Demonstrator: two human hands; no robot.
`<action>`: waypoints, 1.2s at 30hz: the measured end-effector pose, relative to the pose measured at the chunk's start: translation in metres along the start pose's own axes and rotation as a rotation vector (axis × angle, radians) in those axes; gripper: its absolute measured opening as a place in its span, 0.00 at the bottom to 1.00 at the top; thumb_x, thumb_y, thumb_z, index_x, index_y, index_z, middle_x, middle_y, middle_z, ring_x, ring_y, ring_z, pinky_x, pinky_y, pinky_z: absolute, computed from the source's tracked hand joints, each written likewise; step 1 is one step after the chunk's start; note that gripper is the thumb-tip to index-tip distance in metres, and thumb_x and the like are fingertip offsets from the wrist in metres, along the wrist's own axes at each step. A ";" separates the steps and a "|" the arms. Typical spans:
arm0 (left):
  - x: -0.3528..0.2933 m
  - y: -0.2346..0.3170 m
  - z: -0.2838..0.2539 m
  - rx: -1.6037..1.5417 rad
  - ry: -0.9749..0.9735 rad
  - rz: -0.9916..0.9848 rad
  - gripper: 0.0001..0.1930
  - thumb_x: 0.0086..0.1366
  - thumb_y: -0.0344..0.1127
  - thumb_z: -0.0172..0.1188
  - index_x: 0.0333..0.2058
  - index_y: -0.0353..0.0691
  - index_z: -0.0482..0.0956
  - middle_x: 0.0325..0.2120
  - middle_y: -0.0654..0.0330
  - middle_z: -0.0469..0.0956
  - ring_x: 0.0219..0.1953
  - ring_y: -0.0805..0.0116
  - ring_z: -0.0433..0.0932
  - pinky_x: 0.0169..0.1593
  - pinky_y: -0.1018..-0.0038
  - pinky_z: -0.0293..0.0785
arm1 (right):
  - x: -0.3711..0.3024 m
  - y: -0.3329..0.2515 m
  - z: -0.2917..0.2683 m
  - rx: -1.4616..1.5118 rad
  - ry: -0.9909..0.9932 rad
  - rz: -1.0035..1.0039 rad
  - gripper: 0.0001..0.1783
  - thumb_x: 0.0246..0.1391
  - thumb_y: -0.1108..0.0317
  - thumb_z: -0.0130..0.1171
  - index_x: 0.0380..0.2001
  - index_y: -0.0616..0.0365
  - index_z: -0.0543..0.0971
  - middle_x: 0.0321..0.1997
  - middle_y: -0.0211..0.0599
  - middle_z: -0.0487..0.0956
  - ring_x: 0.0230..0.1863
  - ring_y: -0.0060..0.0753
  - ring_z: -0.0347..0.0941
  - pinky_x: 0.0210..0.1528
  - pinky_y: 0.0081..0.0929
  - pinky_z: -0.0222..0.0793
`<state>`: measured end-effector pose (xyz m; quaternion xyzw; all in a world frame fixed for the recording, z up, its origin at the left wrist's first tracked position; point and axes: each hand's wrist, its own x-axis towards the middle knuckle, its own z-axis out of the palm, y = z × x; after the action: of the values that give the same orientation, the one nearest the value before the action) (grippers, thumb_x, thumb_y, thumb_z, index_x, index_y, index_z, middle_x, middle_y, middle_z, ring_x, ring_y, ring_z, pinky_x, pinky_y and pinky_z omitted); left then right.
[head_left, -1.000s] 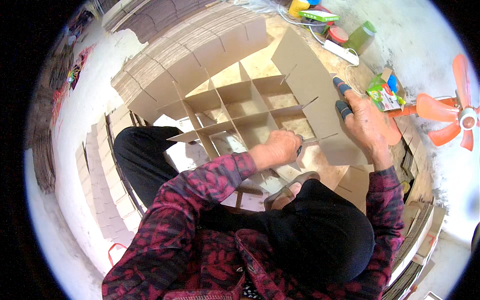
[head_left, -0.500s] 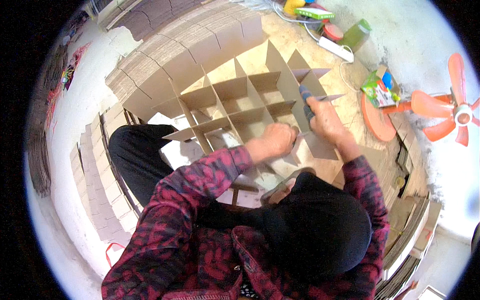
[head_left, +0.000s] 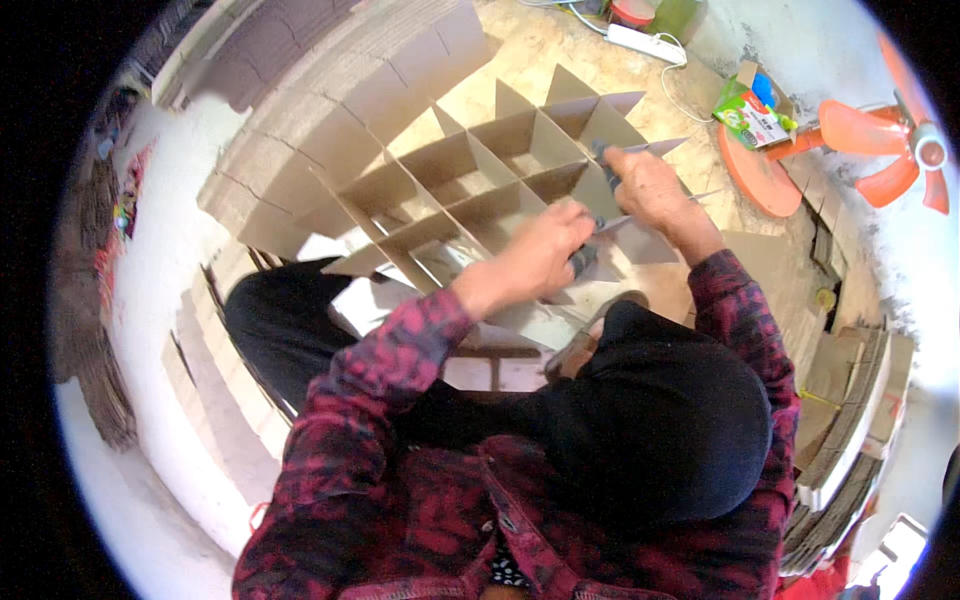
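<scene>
A cardboard divider grid (head_left: 485, 190) of interlocking strips stands in front of me, with several open cells. My left hand (head_left: 540, 245) is at its near right side, fingers curled round the edge of a strip. My right hand (head_left: 655, 195) is closed on the strips at the grid's right side. Dark coverings show on some fingers of both hands. The fingertips are partly hidden behind cardboard. My bent knees in black trousers lie on either side of the grid's near edge.
Stacks of slotted cardboard strips (head_left: 330, 95) stand behind and left of the grid. An orange fan (head_left: 870, 140) stands at the right, beside a green packet (head_left: 750, 118). A white power strip (head_left: 645, 45) lies at the back. More cardboard (head_left: 845, 400) is stacked at the lower right.
My view has shifted. The left hand has moved up along the grid, its fist loosening round a strip. The right hand stays at the right side, and the grid's cells look more slanted.
</scene>
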<state>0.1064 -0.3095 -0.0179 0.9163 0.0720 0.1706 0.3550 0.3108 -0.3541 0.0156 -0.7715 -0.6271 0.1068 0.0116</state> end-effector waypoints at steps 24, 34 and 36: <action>-0.047 -0.048 -0.020 0.529 -0.154 0.031 0.21 0.36 0.21 0.57 0.36 0.37 0.72 0.31 0.53 0.71 0.36 0.51 0.71 0.43 0.60 0.65 | -0.248 0.019 0.093 0.150 0.604 0.136 0.20 0.47 0.68 0.59 0.45 0.63 0.73 0.62 0.57 0.64 0.65 0.60 0.56 0.64 0.53 0.51; -0.031 0.012 -0.158 0.721 0.438 0.145 0.11 0.50 0.28 0.64 0.34 0.39 0.75 0.26 0.56 0.75 0.33 0.55 0.76 0.53 0.57 0.66 | -0.349 0.019 0.124 -0.119 0.487 0.868 0.26 0.42 0.73 0.62 0.48 0.62 0.71 0.65 0.54 0.59 0.66 0.57 0.53 0.64 0.55 0.49; -0.071 0.036 -0.223 0.949 0.563 0.068 0.11 0.50 0.29 0.65 0.32 0.39 0.75 0.26 0.56 0.76 0.33 0.56 0.77 0.53 0.56 0.66 | -0.325 0.028 0.139 -0.065 0.517 0.793 0.26 0.43 0.72 0.61 0.48 0.63 0.70 0.64 0.54 0.60 0.65 0.55 0.54 0.63 0.53 0.50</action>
<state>-0.0406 -0.2143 0.1414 0.8966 0.2033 0.3693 -0.1356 0.2511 -0.6917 -0.0756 -0.9526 -0.2637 -0.1122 0.1016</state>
